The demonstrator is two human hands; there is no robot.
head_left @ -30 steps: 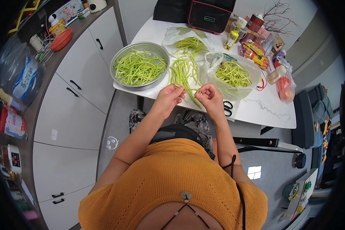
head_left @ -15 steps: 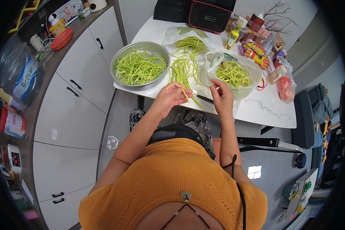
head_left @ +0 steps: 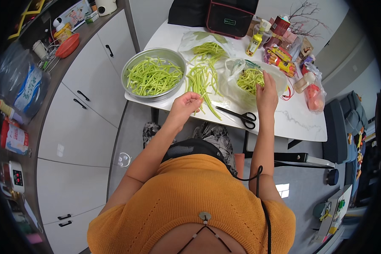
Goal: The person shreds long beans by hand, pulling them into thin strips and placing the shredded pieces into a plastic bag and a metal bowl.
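Stalks (head_left: 202, 80) beyond the left hand (head_left: 185, 109), scissors (head_left: 242, 117) between the hands

The left hand has its fingers curled in toward the thumb beside the near part of the loose stalks; whether they are clamped on a piece cannot be told, as the knuckles cover the tips. The pile lies just beyond these fingers and to their right, its long axis running away from the body, the near ends slanting rightward to the table edge. The left hand is the nearer to it. The right hand (head_left: 266, 94) stands well to the right of the pile, at the near right part of a white plastic bag (head_left: 232, 88), thumb and forefinger apart; contact with the bag is uncertain. Stalk pieces (head_left: 249, 80) inside the bag lie to the left of its fingertips.

Between the hands, the black scissors lie flat, blades together, tips toward the pile, loops near the right wrist. Beyond the left hand and to its left, a round metal pan (head_left: 156, 98) holds further stalks. Past the pile, a second bag (head_left: 189, 42) lies open around the far ends.

All rest on a white marbled table (head_left: 300, 120). Farther beyond the right hand stand a yellow bottle (head_left: 254, 45) and a dark appliance (head_left: 229, 20). Pale cabinets (head_left: 80, 135) curve along the far left; a dark sofa (head_left: 336, 135) occupies the far right.
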